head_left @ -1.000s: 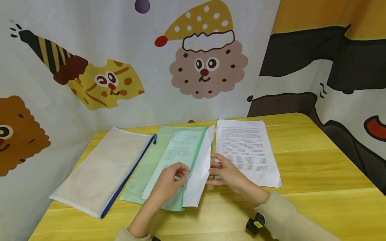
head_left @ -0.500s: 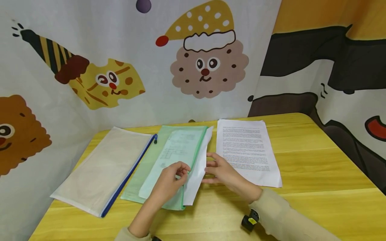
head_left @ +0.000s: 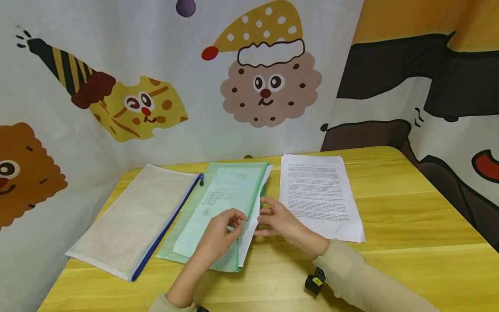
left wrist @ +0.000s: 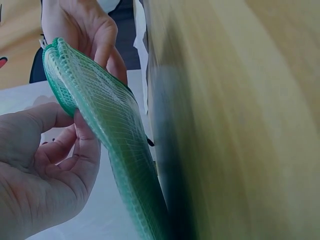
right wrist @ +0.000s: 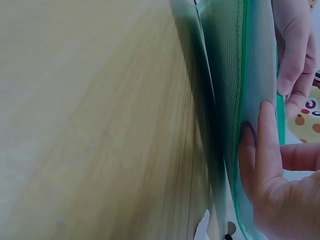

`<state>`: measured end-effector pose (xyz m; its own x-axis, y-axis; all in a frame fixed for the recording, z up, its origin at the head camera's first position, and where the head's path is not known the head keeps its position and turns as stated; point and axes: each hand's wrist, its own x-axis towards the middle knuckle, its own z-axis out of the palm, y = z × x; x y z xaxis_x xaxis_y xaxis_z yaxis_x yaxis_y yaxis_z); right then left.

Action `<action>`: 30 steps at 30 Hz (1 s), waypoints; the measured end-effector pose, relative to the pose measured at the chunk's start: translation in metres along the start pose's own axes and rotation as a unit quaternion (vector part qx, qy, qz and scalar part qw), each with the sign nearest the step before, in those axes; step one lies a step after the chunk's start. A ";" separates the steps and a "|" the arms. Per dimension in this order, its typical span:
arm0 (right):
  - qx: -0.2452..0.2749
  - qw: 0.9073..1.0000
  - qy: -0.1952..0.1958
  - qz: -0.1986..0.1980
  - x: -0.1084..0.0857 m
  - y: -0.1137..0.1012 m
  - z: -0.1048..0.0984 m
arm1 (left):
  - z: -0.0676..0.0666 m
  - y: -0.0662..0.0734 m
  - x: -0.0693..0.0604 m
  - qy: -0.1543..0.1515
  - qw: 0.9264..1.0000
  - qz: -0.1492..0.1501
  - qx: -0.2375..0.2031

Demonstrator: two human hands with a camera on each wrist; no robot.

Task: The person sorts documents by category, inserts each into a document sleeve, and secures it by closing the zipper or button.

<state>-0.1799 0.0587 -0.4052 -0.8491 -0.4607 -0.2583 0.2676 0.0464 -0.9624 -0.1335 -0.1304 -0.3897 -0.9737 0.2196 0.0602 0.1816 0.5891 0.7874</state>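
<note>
A green mesh zip pouch (head_left: 186, 220) lies mid-table with printed sheets (head_left: 218, 195) inside, a narrow white strip of them sticking out of its right-hand opening. The left hand (head_left: 223, 234) pinches the upper edge of that opening between thumb and fingers; in the left wrist view the same hand (left wrist: 55, 170) holds the green edge (left wrist: 75, 75). Against the protruding paper edge rest the extended fingers of the right hand (head_left: 284, 223). In the right wrist view, the right hand (right wrist: 280, 185) has its fingertips on the white paper (right wrist: 260, 65) between the two green edges.
To the left on the wooden table (head_left: 409, 208) lies a whitish pouch (head_left: 134, 221) with a blue zip. A printed sheet (head_left: 315, 186) lies to the right of the green pouch. A curtain with cartoon figures (head_left: 269, 95) hangs behind the table.
The right hand has moved left, and the sheets have slid further into the green pouch, leaving a narrower strip outside. The left hand has kept its place on the pouch edge.
</note>
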 end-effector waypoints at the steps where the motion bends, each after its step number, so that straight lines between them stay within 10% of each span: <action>1: -0.001 1.000 -0.001 0.000 0.001 0.000 0.001 | 0.000 0.000 0.000 0.000 1.000 0.001 0.000; 19: -0.015 0.999 -0.028 0.028 0.021 0.001 -0.002 | -0.002 -0.003 -0.001 -0.014 1.000 -0.005 -0.009; 30: -0.089 0.995 0.037 -0.009 0.037 -0.038 -0.040 | -0.006 -0.005 -0.003 -0.001 1.000 -0.014 -0.024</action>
<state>-0.2401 0.0750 -0.3813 -0.8864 -0.3961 -0.2396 0.1727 0.1973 -0.9650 -0.1319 -0.1390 -0.3902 -0.9781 0.2049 0.0365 0.1471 0.5565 0.8177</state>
